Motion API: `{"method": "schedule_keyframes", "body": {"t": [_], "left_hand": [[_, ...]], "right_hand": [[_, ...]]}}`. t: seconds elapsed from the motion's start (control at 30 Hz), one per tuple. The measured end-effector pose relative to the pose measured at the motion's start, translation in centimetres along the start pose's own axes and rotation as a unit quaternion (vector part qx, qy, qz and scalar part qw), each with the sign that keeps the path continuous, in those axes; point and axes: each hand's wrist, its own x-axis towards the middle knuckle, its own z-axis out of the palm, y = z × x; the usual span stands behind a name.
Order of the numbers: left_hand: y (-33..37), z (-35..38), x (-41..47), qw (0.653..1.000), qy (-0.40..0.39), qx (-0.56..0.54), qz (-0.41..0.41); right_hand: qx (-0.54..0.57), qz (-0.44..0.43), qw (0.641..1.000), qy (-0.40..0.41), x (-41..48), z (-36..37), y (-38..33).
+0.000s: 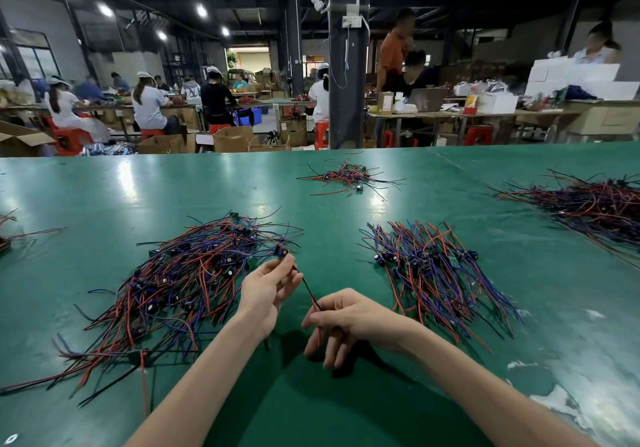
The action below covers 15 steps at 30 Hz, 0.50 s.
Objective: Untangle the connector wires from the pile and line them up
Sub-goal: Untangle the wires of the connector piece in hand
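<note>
Far left edge: a few stray wires (pixel 8 230) are poking into view. Next to them the tangled pile (pixel 187 280) is sprawling over the green surface (pixel 104 186), red, blue and black leads crossing every way, with small dark connectors buried among them.

Centre, near edge: the left hand (pixel 266 290) is pinching one connector wire (pixel 309 290) just below its connector (pixel 281 250), fingertips closed on the lead. The right hand (pixel 346 318) is pinching the same wire further down, thumb against forefinger, the other fingers hanging loose. So both hands are clamping this one wire, held a little apart, with a short stretch taut between them. It is being held above the surface, between the pile and the sorted group. Its long axis is running diagonally, connector end pointing up-left and away from the person, the tail trailing down past the right hand toward the near edge.

Handling, as a judgement: it is looking very light and limp, going straight only under tension; the thin leads are likely snagging on neighbours, so a grip close behind the connector seems safest, not a tug on bare ends.

Right of the hands: the lined-up group (pixel 433 273) is lying roughly parallel, connectors clustering mid-length. A small heap (pixel 346 178) is sitting further back. Far right: a large dark bundle (pixel 588 204) is lying well apart.
</note>
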Motion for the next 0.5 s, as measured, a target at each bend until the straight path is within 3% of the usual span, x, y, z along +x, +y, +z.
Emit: {"method": "schedule_keyframes", "body": {"t": [0.27,0.37,0.5], "left_hand": [[0.16,-0.18,-0.05,1.000,0.017,-0.004,0.012],[0.12,-0.15,-0.15,1.000,0.007,0.005,0.007],[0.28,-0.26,-0.03,1.000,0.010,0.008,0.005]], "right_hand": [[0.011,0.037,0.999,0.021,0.04,0.13,-0.13],[0.078,0.017,0.997,-0.002,0.03,0.05,-0.11],[0.070,-0.016,0.997,0.018,0.22,-0.04,0.02]]}}
